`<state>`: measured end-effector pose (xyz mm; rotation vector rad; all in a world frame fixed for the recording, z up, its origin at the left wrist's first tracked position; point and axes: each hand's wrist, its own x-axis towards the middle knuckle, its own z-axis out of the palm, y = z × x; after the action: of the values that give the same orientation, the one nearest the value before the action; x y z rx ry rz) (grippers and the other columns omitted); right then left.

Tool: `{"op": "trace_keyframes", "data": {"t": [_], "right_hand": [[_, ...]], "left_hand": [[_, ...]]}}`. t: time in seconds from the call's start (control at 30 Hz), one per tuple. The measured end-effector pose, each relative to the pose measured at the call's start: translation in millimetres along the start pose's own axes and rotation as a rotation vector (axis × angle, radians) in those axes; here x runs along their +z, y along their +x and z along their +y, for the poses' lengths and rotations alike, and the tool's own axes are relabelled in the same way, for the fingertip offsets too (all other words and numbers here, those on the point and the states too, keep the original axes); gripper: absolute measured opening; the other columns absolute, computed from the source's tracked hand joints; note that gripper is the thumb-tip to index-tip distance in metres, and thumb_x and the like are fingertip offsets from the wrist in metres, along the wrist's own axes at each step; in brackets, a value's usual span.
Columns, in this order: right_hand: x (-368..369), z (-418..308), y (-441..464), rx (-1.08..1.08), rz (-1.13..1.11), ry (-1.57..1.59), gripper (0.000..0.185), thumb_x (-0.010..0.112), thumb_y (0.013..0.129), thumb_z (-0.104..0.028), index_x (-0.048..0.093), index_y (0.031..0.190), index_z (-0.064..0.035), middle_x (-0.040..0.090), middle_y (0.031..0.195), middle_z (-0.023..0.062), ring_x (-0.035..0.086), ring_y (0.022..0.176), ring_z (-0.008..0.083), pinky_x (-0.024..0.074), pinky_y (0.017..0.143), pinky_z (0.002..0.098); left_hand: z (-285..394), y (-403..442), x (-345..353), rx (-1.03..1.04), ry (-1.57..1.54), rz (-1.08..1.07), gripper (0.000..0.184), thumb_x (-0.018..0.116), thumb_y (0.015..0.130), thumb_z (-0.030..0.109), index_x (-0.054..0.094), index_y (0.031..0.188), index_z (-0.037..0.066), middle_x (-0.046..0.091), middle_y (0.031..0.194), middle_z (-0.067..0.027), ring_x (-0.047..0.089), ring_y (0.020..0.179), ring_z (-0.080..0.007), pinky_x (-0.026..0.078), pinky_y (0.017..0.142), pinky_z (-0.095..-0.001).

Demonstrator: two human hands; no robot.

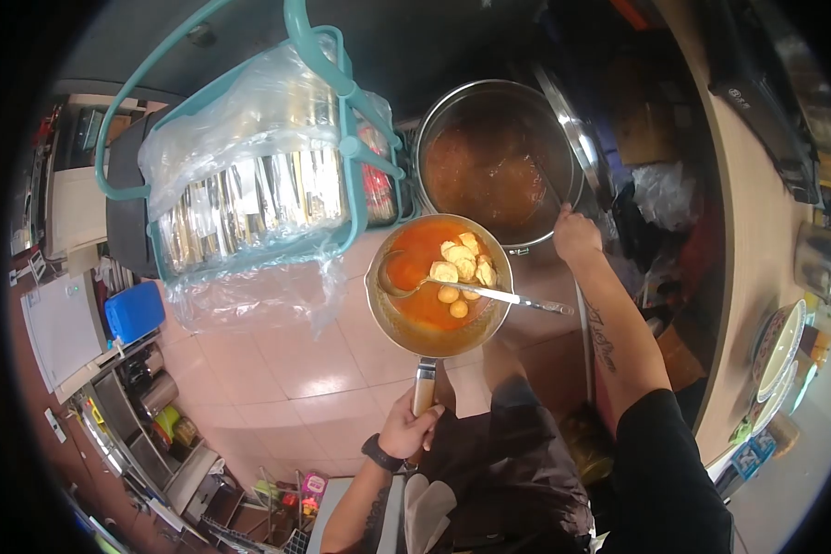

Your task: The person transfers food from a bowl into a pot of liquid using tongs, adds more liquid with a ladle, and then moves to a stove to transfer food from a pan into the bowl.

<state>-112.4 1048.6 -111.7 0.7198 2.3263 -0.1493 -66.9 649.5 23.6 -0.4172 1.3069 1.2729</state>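
Observation:
My left hand (410,425) is closed round the wooden handle of a saucepan (406,337). Orange-red soup (422,242) fills the pan, with pale tofu-like chunks (462,263) and round balls (458,308) bunched at its right side. A metal ladle (517,299) lies across the pan, its bowl in the soup and its handle over the right rim. Beyond the pan stands a large steel pot (422,175) of reddish-brown broth (485,180). My right hand (577,233), at the pot's near right rim, grips a long-handled utensil (547,180) whose head is hidden in the broth.
A teal basket (349,175) with plastic-wrapped, shiny packets stands left of the pot. A round metal lid (572,125) leans at the pot's right. Bowls (780,346) sit on the wooden counter (725,277) at right. A blue container (135,310) is at left, above the tiled floor (286,369).

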Motion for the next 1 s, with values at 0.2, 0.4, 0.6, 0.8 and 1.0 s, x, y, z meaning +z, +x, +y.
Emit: {"op": "trace_keyframes", "data": {"t": [0.2,0.4,0.6,0.8,1.0], "right_hand": [[91,14,69,-0.096,0.165,0.198,0.031,0.044,0.097,-0.019,0.052,0.117,0.0034,0.068,0.088,0.0215,0.07,0.081,0.0339,0.0568,0.069,0.0434],[52,17,26,0.276,-0.348,1.379,0.016,0.054,0.095,-0.019,0.053,0.104,-0.0055,0.052,0.066,0.0028,0.042,0.041,0.0109,0.0262,0.033,0.0276],[44,52,-18,0.227,-0.492,1.577,0.024,0.055,0.096,-0.019,0.054,0.116,-0.0063,0.055,0.069,0.0017,0.041,0.042,0.0064,0.0251,0.034,0.0235],[17,66,-72,0.217,-0.488,1.578,0.035,0.058,0.094,-0.022,0.054,0.125,-0.0072,0.057,0.071,0.0024,0.043,0.042,0.0084,0.0275,0.034,0.0249],[-35,76,-136,0.162,-0.406,1.581,0.041,0.055,0.094,-0.017,0.048,0.131,0.0018,0.057,0.071,0.0054,0.04,0.037,0.009,0.0274,0.031,0.0236]], "left_hand": [[3,4,3,0.001,-0.005,0.002,0.012,0.056,0.093,0.004,0.048,0.102,0.005,0.047,0.062,0.0006,0.045,0.04,-0.0088,0.038,0.038,-0.0225],[-2,7,2,-0.008,0.018,-0.002,0.013,0.057,0.093,0.005,0.048,0.103,0.004,0.047,0.063,0.0002,0.047,0.041,-0.0095,0.039,0.038,-0.0232],[0,10,1,-0.014,-0.001,-0.011,0.013,0.057,0.093,0.005,0.047,0.103,0.003,0.047,0.062,-0.0008,0.047,0.04,-0.0108,0.039,0.038,-0.0242],[8,16,-4,0.006,0.096,-0.002,0.014,0.056,0.093,0.006,0.047,0.103,0.003,0.047,0.062,-0.001,0.047,0.04,-0.0111,0.039,0.037,-0.0249],[18,26,-3,0.001,0.095,0.012,0.014,0.057,0.093,0.007,0.047,0.103,0.003,0.048,0.062,-0.0011,0.046,0.04,-0.011,0.041,0.038,-0.0253]]}}
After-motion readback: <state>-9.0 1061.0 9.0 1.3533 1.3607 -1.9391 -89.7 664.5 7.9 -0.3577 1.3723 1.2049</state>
